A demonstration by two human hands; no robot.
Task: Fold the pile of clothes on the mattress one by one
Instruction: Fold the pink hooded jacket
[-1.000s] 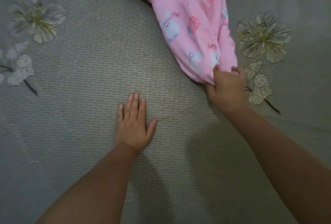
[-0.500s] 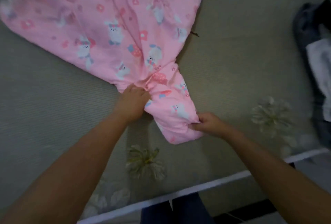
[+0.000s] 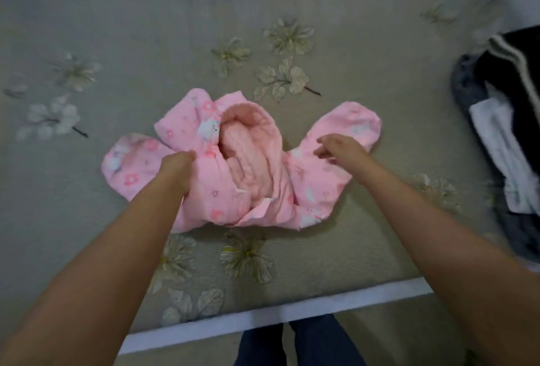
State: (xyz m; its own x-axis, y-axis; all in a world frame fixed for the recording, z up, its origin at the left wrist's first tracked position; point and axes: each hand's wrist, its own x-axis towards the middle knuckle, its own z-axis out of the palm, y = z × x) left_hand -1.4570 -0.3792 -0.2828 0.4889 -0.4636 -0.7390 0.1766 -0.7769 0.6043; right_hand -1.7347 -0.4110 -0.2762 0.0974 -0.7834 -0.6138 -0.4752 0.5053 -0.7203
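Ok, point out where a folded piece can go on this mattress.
Bare sheet lies left of the pink garment, beyond the left hand, and across the far side above it. The strip between the garment and the mattress edge is narrow. The right is crowded by the clothes pile.

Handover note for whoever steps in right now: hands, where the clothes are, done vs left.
Left hand: grips the left part of the pink garment.
Right hand: fingers relaxed, over the garment's right sleeve, holding nothing; contact is hard to tell from the blur.
Pink garment: bunched on the mattress near its front edge, lining showing in the middle, both sleeves splayed out. Not yet folded.
Pile of clothes: dark and white items at the right edge of the mattress, unfolded.
Done: the garment is pulled out in front of the person.
Left: flatten and fold it, then fold the pile one by one.
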